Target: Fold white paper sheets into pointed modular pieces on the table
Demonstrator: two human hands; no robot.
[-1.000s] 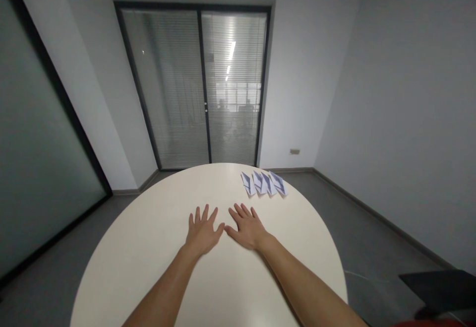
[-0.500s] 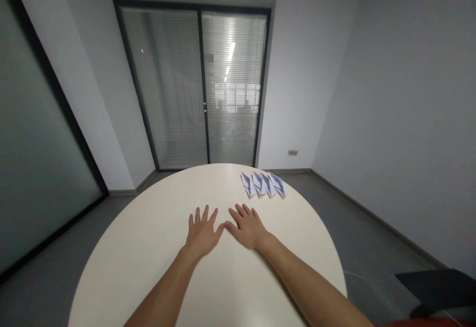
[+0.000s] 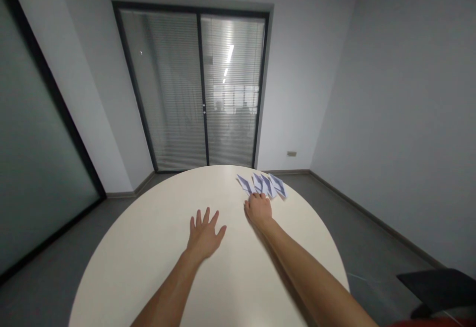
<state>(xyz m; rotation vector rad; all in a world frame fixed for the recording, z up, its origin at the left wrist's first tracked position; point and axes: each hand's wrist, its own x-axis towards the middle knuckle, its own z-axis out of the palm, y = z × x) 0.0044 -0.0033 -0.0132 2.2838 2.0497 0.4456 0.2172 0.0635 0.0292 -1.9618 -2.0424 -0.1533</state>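
Several pieces of white folded paper stand in a row at the far right of the round table. My right hand (image 3: 259, 209) has its fingers curled down at the near end of the leftmost folded paper (image 3: 244, 183). That paper's near tip is hidden by the fingers, and it lies tilted, a little apart from the others. Beside it, the middle folded papers (image 3: 267, 185) overlap closely, and the rightmost folded paper (image 3: 277, 185) stands at the row's end. My left hand (image 3: 204, 235) lies flat on the table with fingers spread, holding nothing.
The round cream table (image 3: 148, 247) fills the front. Beyond it stands a dark-framed glass door (image 3: 203, 89) with blinds. A black chair part (image 3: 439, 287) is at the lower right, beside the table. A wall socket (image 3: 292, 154) sits low on the back wall.
My right hand has moved forward and right from beside my left hand to the leftmost folded paper, its fingers curling. That paper has turned and shifted slightly left. My left hand stays put.
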